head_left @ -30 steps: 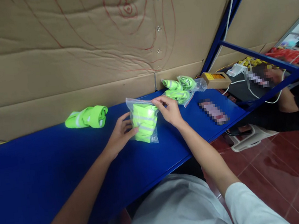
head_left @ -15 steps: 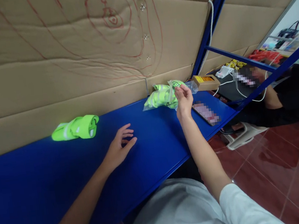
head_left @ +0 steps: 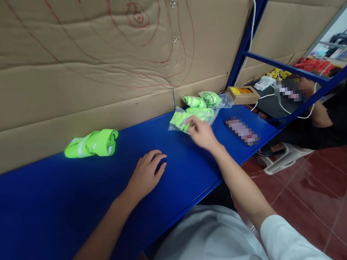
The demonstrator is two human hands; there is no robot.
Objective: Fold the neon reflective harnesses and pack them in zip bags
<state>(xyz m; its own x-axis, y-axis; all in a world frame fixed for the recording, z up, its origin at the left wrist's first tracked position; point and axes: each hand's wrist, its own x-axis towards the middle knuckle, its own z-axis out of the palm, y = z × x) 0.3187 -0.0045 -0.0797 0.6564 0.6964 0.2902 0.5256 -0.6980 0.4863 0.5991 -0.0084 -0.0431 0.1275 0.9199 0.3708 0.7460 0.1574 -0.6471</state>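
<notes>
My left hand (head_left: pixel 148 171) rests low over the blue shelf (head_left: pixel 173 180), palm down, with its fingers bent and apart and nothing in it. To its right, my right hand (head_left: pixel 203 134) is at the near side of a clear-bagged bundle of neon green reflective fabric (head_left: pixel 180 120). Its fingers are bent and slightly apart; I cannot tell whether they touch the bag. Just behind lies another bagged green roll (head_left: pixel 210 99). A rolled neon green piece with a silvery band (head_left: pixel 94 144), out of any bag, sits left of my left hand.
A phone (head_left: pixel 241 131) lies near the shelf's right end, with a small cardboard box (head_left: pixel 243 95) behind it. Cardboard panels (head_left: pixel 70 85) line the back, and a blue metal frame (head_left: pixel 286 67) rises at right. Beyond it are a person's arm (head_left: pixel 320 114) and white cables.
My right hand has moved left and toward me, off the rear bagged roll to the front bundle. My left hand has shifted slightly right and turned palm down. The view has shifted a little.
</notes>
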